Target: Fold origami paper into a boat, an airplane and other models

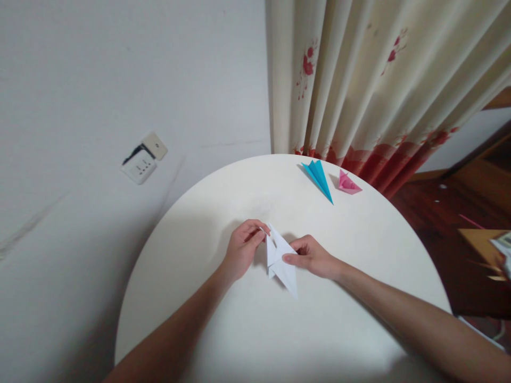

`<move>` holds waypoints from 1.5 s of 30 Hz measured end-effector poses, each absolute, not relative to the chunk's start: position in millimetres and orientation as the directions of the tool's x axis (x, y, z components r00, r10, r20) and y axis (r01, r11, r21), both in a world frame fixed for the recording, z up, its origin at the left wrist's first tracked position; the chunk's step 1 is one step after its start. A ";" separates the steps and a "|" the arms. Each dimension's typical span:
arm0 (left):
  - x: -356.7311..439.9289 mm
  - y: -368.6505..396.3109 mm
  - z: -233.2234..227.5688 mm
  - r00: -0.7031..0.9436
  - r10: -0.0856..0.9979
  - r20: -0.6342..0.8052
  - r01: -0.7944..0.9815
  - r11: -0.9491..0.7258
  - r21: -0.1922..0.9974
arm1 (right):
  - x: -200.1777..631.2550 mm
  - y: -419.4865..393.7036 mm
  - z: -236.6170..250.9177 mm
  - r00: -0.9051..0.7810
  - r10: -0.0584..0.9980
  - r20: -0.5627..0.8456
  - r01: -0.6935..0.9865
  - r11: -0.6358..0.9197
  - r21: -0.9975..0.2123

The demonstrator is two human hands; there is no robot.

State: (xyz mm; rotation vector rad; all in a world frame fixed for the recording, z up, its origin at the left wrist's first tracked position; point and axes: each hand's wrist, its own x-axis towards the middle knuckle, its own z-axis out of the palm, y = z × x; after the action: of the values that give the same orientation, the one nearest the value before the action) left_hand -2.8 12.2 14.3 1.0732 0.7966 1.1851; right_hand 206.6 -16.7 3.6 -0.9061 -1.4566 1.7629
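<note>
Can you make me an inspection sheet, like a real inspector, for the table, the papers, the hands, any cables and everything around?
Surface: round white table, with a faint grey smudge beyond the hands.
Job's things: folded white paper, held in both hands.
Clutter: blue folded paper and pink folded paper, side by side near the far right edge.
Left hand: pinching the white paper's upper left part.
Right hand: gripping its right side, thumb on top.
Cables: nothing seen on the tabletop; the lower right corner is too unclear to tell.
Surroundings: pale wall with two wall plates, red-patterned curtain, dark reddish floor.
</note>
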 end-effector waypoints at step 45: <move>0.5 11.9 1.1 0.291 0.950 0.110 0.202 -0.173 0.964 | 205.6 -6.7 -3.6 -0.060 0.977 0.207 0.186 0.214 -0.959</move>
State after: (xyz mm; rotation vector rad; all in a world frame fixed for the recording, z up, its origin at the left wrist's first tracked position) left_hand 0.5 11.9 1.1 1.6022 1.0821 0.9813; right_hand 205.6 -6.7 -3.6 -1.1654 -1.4722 0.9799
